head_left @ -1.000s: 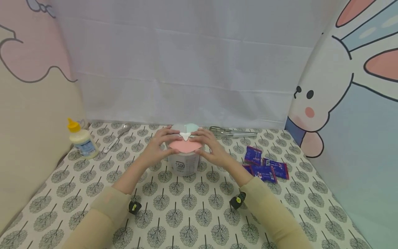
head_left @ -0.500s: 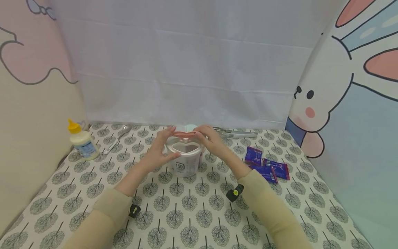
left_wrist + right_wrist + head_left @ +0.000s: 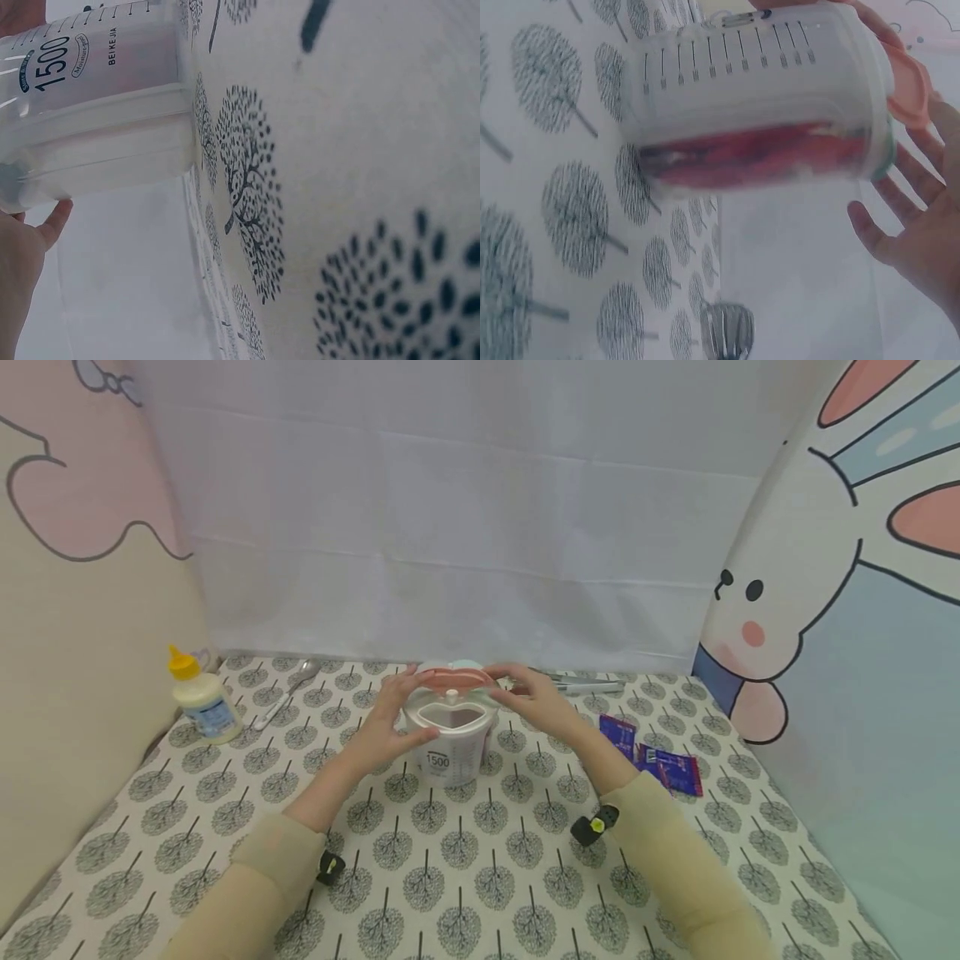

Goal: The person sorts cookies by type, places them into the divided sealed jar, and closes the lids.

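Note:
A clear plastic food canister [image 3: 452, 762] marked 1500 stands upright on the table. Its pink flap [image 3: 455, 679] is tipped up, baring a curved opening in the lid. My left hand [image 3: 379, 727] holds the canister at the left of its top, thumb across the front rim and fingers by the raised flap. On the other side, the fingers of my right hand [image 3: 545, 703] reach out to the flap's right edge and the lid. In the right wrist view that hand is spread beside the pink flap [image 3: 910, 88]. Something red [image 3: 757, 154] shows through one compartment's wall.
Purple snack packets [image 3: 677, 770] lie to the right, partly behind my right arm. Metal tongs [image 3: 588, 686] rest behind my right hand. At the left are a white-handled spoon [image 3: 283, 697] and a yellow-capped bottle [image 3: 207, 706]. A fabric curtain [image 3: 465, 527] hangs behind the table.
The pink flap, lying flat over the canister one second ago, has swung up and back. My right hand has shifted slightly right, its fingers loosening from the flap; my left hand keeps its place.

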`<state>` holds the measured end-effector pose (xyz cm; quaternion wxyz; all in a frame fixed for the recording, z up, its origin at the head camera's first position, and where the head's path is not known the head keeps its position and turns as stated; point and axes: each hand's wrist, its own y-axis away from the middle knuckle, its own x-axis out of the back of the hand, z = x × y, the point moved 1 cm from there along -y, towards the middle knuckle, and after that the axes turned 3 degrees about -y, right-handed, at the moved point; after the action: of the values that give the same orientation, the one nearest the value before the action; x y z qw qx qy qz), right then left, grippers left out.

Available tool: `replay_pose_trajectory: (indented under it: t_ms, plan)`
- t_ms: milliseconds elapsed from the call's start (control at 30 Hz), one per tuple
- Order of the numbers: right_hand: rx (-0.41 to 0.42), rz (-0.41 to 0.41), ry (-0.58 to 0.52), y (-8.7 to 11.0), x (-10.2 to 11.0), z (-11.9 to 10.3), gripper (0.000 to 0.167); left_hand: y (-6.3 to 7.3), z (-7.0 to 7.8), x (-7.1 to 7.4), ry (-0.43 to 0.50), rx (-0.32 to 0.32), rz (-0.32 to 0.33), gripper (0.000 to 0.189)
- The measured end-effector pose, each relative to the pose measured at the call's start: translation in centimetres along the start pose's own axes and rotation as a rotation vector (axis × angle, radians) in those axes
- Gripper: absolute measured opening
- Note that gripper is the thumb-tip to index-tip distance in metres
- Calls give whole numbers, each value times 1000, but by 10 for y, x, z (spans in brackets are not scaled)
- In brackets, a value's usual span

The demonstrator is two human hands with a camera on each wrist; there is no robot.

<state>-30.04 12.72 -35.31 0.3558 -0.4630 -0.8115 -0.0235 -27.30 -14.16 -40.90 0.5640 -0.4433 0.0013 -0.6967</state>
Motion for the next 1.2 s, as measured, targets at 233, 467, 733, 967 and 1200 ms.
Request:
replay_pose_trajectory:
  t_ms: [233,467,733,967,1200]
  plan:
    - [-48,-165,71,44,35,12,51,0,1,-1,57,49,1,82]
    - [-107,-249,224,85,68,38,63,0,2,-1,77,95,-4,81]
    - [-204,-354,369,125,98,73,57,0,3,-1,83,98,-10,82]
    - [-312,-426,404,141,104,92,59,0,9,1,85,116,-11,83]
    - [-288,-415,375,141,100,99,60,0,3,-1,76,109,-12,82]
